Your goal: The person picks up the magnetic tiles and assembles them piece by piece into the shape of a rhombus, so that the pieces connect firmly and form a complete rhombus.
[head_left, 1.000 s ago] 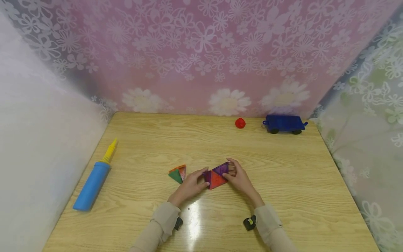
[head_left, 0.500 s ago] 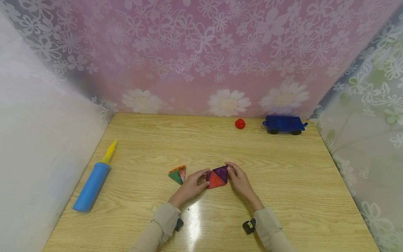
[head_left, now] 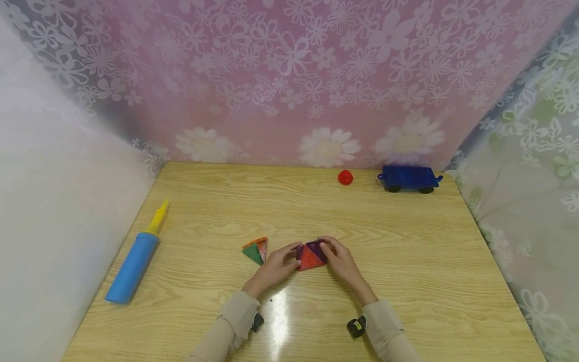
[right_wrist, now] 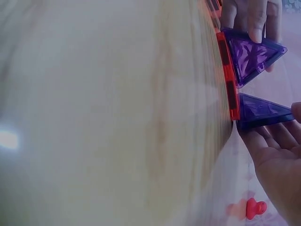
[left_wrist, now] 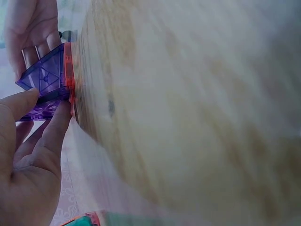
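Note:
A red triangular magnetic tile (head_left: 310, 258) lies flat on the table. Two purple triangular tiles stand up from its edges. My left hand (head_left: 273, 266) pinches the left purple tile (right_wrist: 254, 56) between thumb and fingers. The right purple tile (right_wrist: 263, 112) is held by my right hand (head_left: 339, 264), thumb on one face and fingers behind. In the left wrist view, both purple tiles (left_wrist: 44, 73) rise from the red tile's edge (left_wrist: 68, 70). Left of my left hand lie a green tile (head_left: 252, 254) and orange and pink pieces, partly overlapping.
A blue hand pump with a yellow nozzle (head_left: 132, 268) lies along the table's left edge. Near the back wall are a small red piece (head_left: 346, 177) and a blue wheeled toy cart (head_left: 409, 178). Walls of patterned fabric enclose the back and sides.
My right hand has tilted its purple tile up from beside the red tile, moving slightly left and changing its finger hold. My left hand has barely moved.

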`<state>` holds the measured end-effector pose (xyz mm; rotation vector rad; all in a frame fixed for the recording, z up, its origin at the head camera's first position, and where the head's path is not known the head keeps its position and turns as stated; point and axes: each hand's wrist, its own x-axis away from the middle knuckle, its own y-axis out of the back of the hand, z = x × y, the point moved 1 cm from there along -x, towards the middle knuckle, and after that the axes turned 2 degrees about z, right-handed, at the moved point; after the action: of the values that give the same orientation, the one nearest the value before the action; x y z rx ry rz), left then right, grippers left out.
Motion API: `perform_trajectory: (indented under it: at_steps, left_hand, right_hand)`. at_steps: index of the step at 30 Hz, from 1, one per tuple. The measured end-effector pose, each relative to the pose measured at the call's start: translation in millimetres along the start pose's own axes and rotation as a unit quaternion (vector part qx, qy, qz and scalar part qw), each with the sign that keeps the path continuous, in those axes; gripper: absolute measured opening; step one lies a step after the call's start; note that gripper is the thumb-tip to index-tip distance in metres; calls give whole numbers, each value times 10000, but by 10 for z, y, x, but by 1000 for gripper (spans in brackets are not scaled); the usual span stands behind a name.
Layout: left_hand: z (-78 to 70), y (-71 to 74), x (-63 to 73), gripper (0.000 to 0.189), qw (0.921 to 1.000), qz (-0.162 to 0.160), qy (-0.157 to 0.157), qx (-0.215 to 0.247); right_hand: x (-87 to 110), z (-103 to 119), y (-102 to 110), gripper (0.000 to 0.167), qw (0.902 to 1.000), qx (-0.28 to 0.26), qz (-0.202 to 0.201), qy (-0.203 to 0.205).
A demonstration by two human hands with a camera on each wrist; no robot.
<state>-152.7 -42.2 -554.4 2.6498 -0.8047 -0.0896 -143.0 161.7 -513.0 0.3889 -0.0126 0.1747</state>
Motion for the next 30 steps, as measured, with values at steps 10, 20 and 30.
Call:
perform_trajectory:
  at_steps: [10, 20, 30]
  left_hand:
    - [-3, 10, -17, 51, 9995, -31, -60, -298]
    - [-25, 10, -29, 51, 9990, 28, -147, -422]
    - [-61, 11, -48, 52, 9983, 80, -99, -569]
  right_hand:
    - [-31, -149, -72, 32, 9996, -196, 83, -166]
    - [-50, -299, -127, 30, 9996, -210, 182, 28]
    - [13, -140, -107, 33, 9972, -382, 618, 158]
